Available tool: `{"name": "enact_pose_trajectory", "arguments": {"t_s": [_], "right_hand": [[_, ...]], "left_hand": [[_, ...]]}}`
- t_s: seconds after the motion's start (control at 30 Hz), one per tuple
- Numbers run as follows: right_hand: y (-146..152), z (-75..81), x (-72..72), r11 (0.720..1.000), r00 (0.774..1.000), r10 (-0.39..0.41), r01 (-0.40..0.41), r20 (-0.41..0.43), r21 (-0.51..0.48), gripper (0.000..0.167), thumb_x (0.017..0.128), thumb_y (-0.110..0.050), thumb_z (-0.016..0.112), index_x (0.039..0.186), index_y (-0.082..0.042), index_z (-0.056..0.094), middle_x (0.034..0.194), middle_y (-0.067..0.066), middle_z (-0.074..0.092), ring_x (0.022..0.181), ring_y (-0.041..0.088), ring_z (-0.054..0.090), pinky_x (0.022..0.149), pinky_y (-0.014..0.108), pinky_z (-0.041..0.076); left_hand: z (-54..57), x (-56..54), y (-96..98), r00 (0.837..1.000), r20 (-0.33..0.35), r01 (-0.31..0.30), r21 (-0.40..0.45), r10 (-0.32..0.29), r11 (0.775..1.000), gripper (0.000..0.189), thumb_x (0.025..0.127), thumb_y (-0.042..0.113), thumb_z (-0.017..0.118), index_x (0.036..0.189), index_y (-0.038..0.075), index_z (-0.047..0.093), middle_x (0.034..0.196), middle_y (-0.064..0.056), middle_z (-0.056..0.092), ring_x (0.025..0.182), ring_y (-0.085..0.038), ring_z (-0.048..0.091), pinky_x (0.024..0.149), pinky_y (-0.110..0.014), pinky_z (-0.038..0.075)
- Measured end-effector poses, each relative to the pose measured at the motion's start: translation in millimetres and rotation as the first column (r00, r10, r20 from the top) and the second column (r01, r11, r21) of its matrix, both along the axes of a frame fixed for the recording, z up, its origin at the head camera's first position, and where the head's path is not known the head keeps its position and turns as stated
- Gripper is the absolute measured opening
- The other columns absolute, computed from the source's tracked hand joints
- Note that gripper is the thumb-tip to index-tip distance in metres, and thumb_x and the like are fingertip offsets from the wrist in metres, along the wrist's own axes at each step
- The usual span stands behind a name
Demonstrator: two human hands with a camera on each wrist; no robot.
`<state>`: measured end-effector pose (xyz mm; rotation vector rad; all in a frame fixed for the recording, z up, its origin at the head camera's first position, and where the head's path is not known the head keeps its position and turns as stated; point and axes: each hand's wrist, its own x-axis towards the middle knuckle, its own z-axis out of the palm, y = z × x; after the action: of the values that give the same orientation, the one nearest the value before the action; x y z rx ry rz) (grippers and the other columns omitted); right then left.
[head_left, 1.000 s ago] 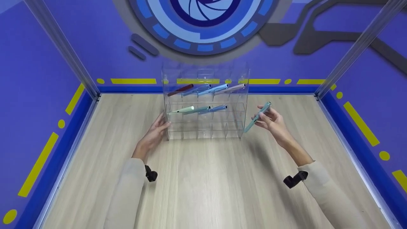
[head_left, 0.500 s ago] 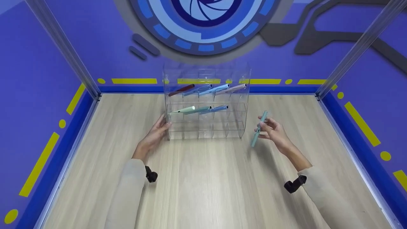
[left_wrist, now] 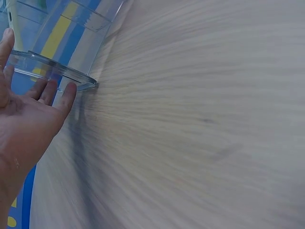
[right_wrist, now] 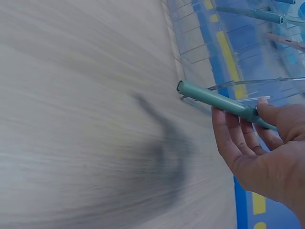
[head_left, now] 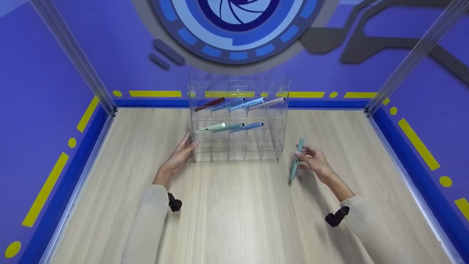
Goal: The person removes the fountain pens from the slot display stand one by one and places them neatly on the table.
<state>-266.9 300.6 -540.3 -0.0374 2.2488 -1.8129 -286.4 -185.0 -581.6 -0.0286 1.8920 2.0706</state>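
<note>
My right hand (head_left: 313, 161) holds a teal pen (head_left: 295, 163) between thumb and fingers, to the right of the clear acrylic pen rack (head_left: 238, 156). The pen stands steeply tilted, its lower end near the table; I cannot tell whether it touches. In the right wrist view the pen (right_wrist: 214, 99) lies across the fingertips. My left hand (head_left: 177, 157) holds the rack's left side panel, thumb at the front edge and fingers along the outside. Several pens lie slanted in the rack: a dark red pen (head_left: 209, 105), light blue pen (head_left: 247, 104) and pink pen (head_left: 269, 103) above, a pale green pen (head_left: 212, 127) below.
A teal pen (head_left: 231, 127) and a blue pen (head_left: 252, 126) also lie in the rack's lower row. The rack stands near the back of the wooden table (head_left: 234, 212), before a purple back wall (head_left: 121, 69). Metal posts rise at both rear corners.
My right hand has moved down toward the front with the teal pen, which has turned steeper. The left hand has stayed at the rack, and the pens in it have not moved.
</note>
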Motion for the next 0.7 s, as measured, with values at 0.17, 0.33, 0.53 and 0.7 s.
{"name": "enact_pose_trajectory", "arguments": {"t_s": [0.17, 0.33, 0.53, 0.7], "right_hand": [[1.1, -8.5, -0.4, 1.0, 1.0, 0.001, -0.001, 0.008, 0.023, 0.053, 0.103, -0.013, 0.063, 0.145, 0.013, 0.042, 0.106, 0.001, 0.057, 0.089, 0.004, 0.067, 0.087, 0.033, 0.063], [1.0, -16.7, 0.1, 0.996, 0.999, 0.026, -0.028, 0.024, 0.08, 0.054, 0.1, -0.008, 0.066, 0.144, 0.014, 0.043, 0.111, 0.008, 0.06, 0.088, 0.005, 0.069, 0.085, 0.035, 0.064], [-4.7, -24.5, 1.0, 0.993, 0.997, 0.046, -0.052, 0.055, 0.108, 0.06, 0.098, -0.006, 0.068, 0.149, 0.01, 0.041, 0.114, 0.015, 0.061, 0.086, 0.009, 0.071, 0.081, 0.033, 0.064], [-8.8, -29.7, 0.8, 0.994, 0.998, 0.043, -0.049, 0.055, 0.102, 0.063, 0.096, -0.003, 0.07, 0.149, 0.011, 0.041, 0.108, 0.014, 0.062, 0.082, 0.011, 0.073, 0.076, 0.031, 0.065]], "left_hand": [[0.3, -0.8, -0.1, 1.0, -0.004, 0.01, 0.004, -0.01, 1.0, 0.073, 0.111, 0.03, 0.047, 0.166, 0.027, -0.001, 0.175, -0.003, -0.006, 0.162, -0.027, 0.001, 0.132, -0.05, 0.003], [-1.4, -2.6, 0.9, 1.0, -0.019, 0.015, -0.007, -0.015, 1.0, 0.075, 0.11, 0.031, 0.048, 0.166, 0.023, -0.002, 0.174, -0.004, -0.008, 0.162, -0.025, -0.003, 0.132, -0.047, 0.004], [-2.4, -0.6, 0.1, 1.0, -0.005, 0.014, -0.012, -0.014, 1.0, 0.076, 0.11, 0.031, 0.048, 0.166, 0.023, -0.003, 0.174, -0.005, -0.007, 0.162, -0.026, -0.002, 0.132, -0.047, 0.006], [-2.0, -0.3, 0.0, 1.0, -0.002, 0.013, -0.002, -0.013, 1.0, 0.076, 0.11, 0.032, 0.049, 0.166, 0.024, -0.002, 0.174, -0.003, -0.007, 0.162, -0.026, -0.001, 0.132, -0.047, 0.006]]}}
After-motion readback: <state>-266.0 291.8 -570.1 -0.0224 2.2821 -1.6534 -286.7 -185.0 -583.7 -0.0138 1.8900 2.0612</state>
